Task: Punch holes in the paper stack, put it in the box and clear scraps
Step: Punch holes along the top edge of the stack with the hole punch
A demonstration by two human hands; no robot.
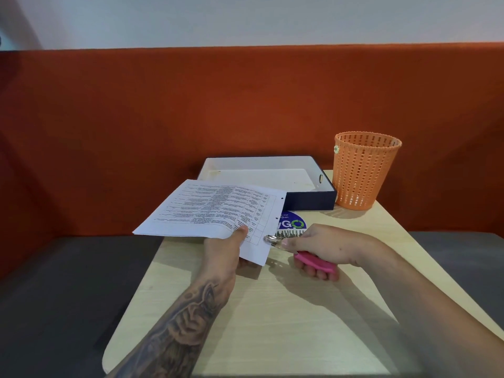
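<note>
The paper stack (215, 211) is held up in the air above the middle of the desk (272, 323). Its far left part reaches out past the left edge of the desk. The top sheet is printed with a table of small text. Two small holes (282, 198) show along the right edge of the stack.

The left hand (229, 252) grips the stack at its near corner. The thumb lies on top of the sheet and the fingers are curled below it, mostly hidden by the paper.

The right hand (327, 246) grips a hole punch (316, 261) with pink handles. Its fingers (313, 272) are clenched round the lower handle. The metal head of the punch is at the right edge of the stack, near the near corner. I cannot tell if it bites on the paper or only touches it.

Behind the stack, a box (308, 200) stands at the far edge of the desk. It is dark blue outside and white inside, and it is open at the top. An orange basket (365, 173) with a slotted wall stands upright just beside the box, at the far right corner. A round blue sticker (293, 223) lies on the desk between the box and the right hand, partly covered by the stack. An orange-red padded backrest (163, 118) rises behind the desk.
</note>
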